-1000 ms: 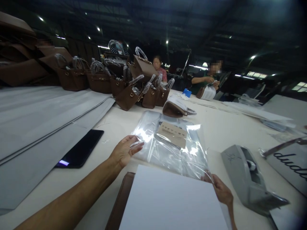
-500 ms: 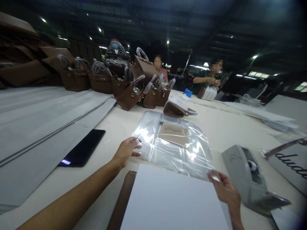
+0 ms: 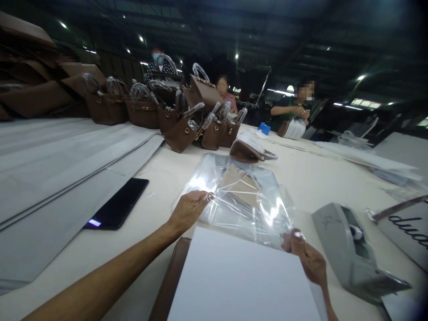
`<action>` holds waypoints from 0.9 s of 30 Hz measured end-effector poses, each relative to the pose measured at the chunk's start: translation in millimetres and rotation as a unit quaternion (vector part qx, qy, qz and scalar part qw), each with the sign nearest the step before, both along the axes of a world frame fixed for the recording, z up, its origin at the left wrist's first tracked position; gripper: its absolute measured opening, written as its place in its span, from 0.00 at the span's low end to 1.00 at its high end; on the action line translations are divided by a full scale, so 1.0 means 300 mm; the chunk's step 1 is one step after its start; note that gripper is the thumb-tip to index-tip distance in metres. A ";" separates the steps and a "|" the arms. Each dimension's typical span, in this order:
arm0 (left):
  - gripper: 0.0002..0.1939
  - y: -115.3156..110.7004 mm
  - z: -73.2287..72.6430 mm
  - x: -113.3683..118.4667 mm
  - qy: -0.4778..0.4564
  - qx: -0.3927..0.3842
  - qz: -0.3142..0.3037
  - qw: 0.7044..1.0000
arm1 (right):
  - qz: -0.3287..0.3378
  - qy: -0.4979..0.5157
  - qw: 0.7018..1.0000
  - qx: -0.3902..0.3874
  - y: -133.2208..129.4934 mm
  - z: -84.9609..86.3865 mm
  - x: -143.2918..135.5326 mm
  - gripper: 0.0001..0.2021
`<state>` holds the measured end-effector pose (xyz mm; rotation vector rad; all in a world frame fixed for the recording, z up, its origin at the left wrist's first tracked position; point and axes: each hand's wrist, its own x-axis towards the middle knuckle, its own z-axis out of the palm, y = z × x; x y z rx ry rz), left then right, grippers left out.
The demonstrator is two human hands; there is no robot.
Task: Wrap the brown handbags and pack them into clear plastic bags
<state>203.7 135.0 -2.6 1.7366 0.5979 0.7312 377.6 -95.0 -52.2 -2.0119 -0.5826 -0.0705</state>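
Note:
A clear plastic bag (image 3: 234,218) lies flat on the table in front of me, creased and shiny. My left hand (image 3: 192,207) pinches its left side between thumb and fingers. At its near right corner, my right hand (image 3: 306,254) grips the plastic too. A tan rectangle (image 3: 240,185) shows within or under the bag; which of these I cannot tell. Closest to me, a white sheet (image 3: 240,281) covers most of a brown leather item (image 3: 172,278), whose left edge sticks out.
Brown handbags (image 3: 180,133) with wrapped handles are piled at the back left; one handbag (image 3: 245,149) lies beyond the plastic. A black phone (image 3: 117,205) lies left, by grey sheets (image 3: 67,178). A grey tape dispenser (image 3: 347,245) stands right. A co-worker (image 3: 294,111) handles a bag across the table.
My left hand has moved right and closed on the plastic, which is now pulled into creases. My right hand has shifted slightly left and up, with its fingers closed on the corner.

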 end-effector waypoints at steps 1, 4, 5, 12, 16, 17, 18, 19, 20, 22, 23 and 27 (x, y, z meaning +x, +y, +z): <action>0.12 -0.006 0.013 -0.008 0.003 0.025 -0.010 1.000 | 0.022 -0.034 0.999 0.026 -0.001 0.018 -0.003 0.24; 0.17 -0.022 0.051 -0.041 0.002 0.121 -0.041 0.992 | 0.079 -0.172 0.979 0.080 -0.021 0.054 -0.001 0.19; 0.18 -0.026 0.061 -0.054 -0.005 0.149 -0.050 0.987 | 0.098 -0.218 0.967 0.091 -0.033 0.060 0.003 0.16; 0.21 -0.058 0.082 -0.140 -0.057 0.178 -0.098 0.978 | 0.200 -0.380 0.899 0.085 -0.121 0.101 0.004 0.08; 0.20 -0.085 0.041 -0.186 -0.105 0.172 -0.081 0.976 | 0.245 -0.416 0.875 0.042 -0.170 0.103 -0.016 0.10; 0.20 -0.092 0.027 -0.199 -0.117 0.168 -0.075 0.976 | 0.256 -0.416 0.872 0.033 -0.181 0.099 -0.021 0.09; 0.19 -0.099 0.014 -0.210 -0.130 0.165 -0.073 0.975 | 0.263 -0.415 0.870 0.029 -0.191 0.095 -0.027 0.09; 0.18 -0.107 0.002 -0.221 -0.145 0.165 -0.075 0.973 | 0.266 -0.414 0.870 0.031 -0.199 0.091 -0.033 0.09; 0.17 -0.115 -0.009 -0.231 -0.162 0.168 -0.075 0.969 | 0.265 -0.414 0.870 0.038 -0.206 0.089 -0.038 0.09; 0.15 -0.130 -0.027 -0.246 -0.194 0.174 -0.067 0.963 | 0.253 -0.415 0.873 0.048 -0.221 0.088 -0.048 0.09; 0.14 -0.138 -0.035 -0.252 -0.203 0.172 -0.059 0.962 | 0.251 -0.414 0.874 0.040 -0.231 0.087 -0.051 0.09; 0.14 -0.172 -0.073 -0.270 -0.206 0.176 -0.018 0.962 | 0.281 -0.424 0.861 -0.009 -0.285 0.051 -0.057 0.10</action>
